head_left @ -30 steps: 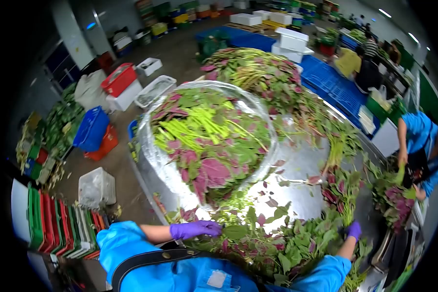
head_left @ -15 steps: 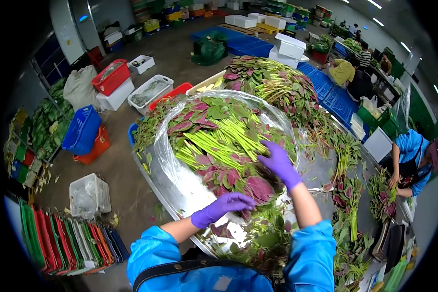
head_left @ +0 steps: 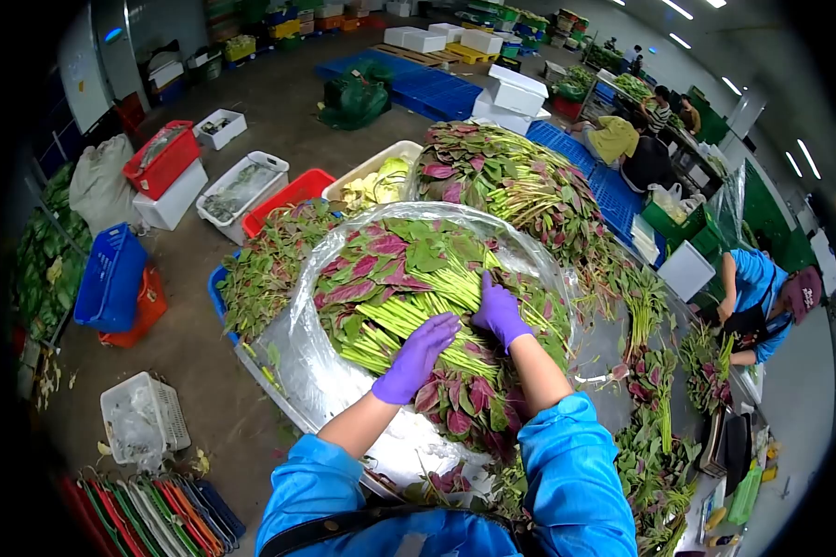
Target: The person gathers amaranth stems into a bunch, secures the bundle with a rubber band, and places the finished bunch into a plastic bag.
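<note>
Both hands wear purple gloves over red-and-green leafy vegetables (head_left: 372, 260) with pale green stems, heaped in a large clear plastic bag (head_left: 297, 325) on a metal table. My left hand (head_left: 418, 358) lies flat along the near side of the stems, fingers extended and pointing up and right. At the right end of the stems is my right hand (head_left: 502, 314), touching them with its fingers partly bent; its fingertips are partly lost among the stalks. A loose bunch of leaves (head_left: 464, 404) hangs below and between the wrists.
Behind the bag rises a bigger vegetable pile (head_left: 511, 176). More bunches (head_left: 650, 399) lie along the right side. A co-worker in blue (head_left: 757, 302) stands at the right. Crates (head_left: 288, 200) and a blue basket (head_left: 111, 278) are at the left.
My left hand has moved up onto the stems, and my right hand has shifted slightly left and down. The leaves between the hands lie lower, and the whole view has shifted.
</note>
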### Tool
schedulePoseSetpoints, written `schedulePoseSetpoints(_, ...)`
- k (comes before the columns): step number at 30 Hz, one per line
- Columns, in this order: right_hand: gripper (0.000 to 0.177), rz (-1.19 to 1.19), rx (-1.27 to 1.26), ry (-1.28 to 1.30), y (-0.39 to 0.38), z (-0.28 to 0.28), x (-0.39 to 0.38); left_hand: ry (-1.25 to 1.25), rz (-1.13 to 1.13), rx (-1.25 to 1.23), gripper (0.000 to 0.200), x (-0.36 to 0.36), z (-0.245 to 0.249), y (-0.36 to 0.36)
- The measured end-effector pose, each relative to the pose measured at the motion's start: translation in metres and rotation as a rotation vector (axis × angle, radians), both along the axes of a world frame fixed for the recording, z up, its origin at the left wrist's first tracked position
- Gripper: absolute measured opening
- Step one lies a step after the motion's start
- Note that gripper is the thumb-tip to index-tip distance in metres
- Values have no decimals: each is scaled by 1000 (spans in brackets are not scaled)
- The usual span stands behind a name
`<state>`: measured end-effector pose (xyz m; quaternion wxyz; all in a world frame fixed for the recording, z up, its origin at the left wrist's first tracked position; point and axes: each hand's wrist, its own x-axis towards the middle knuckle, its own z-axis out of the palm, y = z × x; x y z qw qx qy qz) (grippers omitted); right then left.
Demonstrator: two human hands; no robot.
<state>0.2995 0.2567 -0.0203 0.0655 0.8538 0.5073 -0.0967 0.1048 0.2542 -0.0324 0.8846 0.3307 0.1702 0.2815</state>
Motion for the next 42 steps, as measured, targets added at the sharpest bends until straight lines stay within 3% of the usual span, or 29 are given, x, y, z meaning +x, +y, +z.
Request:
schedulePoseSetpoints(3,97,30,39,104,2,7,16,-52,37,-113,46,27,-14,12)
schedulePoseSetpoints(5,91,48,157,219,1,16,33,-117,84,-343,39,46,-36,22)
schedulePoseSetpoints(6,87,48,210,276,1,17,42,-114,103,-375,26,52,-33,24)
schedulePoseSetpoints(10,88,113,217,328,-2,10,49,-157,69,-316,6,81,-57,38)
schedulePoseSetpoints(11,86,155,249,322,-6,0,48,-155,66,-319,6,86,-57,39)
schedulePoseSetpoints(13,82,140,2,189,-9,14,26,-25,137,-347,7,91,-53,38)
schedulePoseSetpoints(15,81,129,20,115,-9,1,28,-44,114,-303,14,87,-64,38)
schedulePoseSetpoints(17,76,109,80,203,-1,14,40,1,108,-118,28,83,-60,37)
schedulePoseSetpoints(18,65,155,235,298,2,10,52,54,124,-166,41,78,-48,35)
schedulePoseSetpoints(19,61,196,232,313,11,10,67,59,121,-158,41,74,-43,35)
schedulePoseSetpoints(21,67,186,162,495,16,25,87,-53,78,-161,46,68,-37,33)
schedulePoseSetpoints(22,74,127,69,530,20,46,84,-54,67,-163,43,67,-30,32)
schedulePoseSetpoints(26,72,118,108,532,27,51,90,-163,31,-340,39,93,-64,41)
schedulePoseSetpoints(28,69,134,133,523,20,51,79,-200,-91,-474,36,112,-57,47)
schedulePoseSetpoints(31,71,170,125,480,8,47,62,-242,-23,-476,34,129,-33,43)
schedulePoseSetpoints(33,74,249,120,766,-4,36,62,-210,46,-475,36,140,-41,48)
schedulePoseSetpoints(35,66,315,137,835,-14,34,76,-175,-67,-650,43,136,-42,49)
schedulePoseSetpoints(36,65,111,207,947,-19,51,77,-168,-71,-651,43,130,-35,42)
schedulePoseSetpoints(37,65,-97,279,1052,-24,61,80,-23,22,-357,52,123,-27,34)
schedulePoseSetpoints(38,62,-35,222,993,-27,59,86,118,112,-56,62,120,-23,29)
schedulePoseSetpoints(39,61,7,153,818,-23,25,107,120,105,-50,62,118,-24,29)
schedulePoseSetpoints(41,59,45,143,853,-30,14,86,435,50,644,78,112,-28,32)
schedulePoseSetpoints(42,61,53,130,879,-33,26,75,474,81,771,75,110,-34,34)
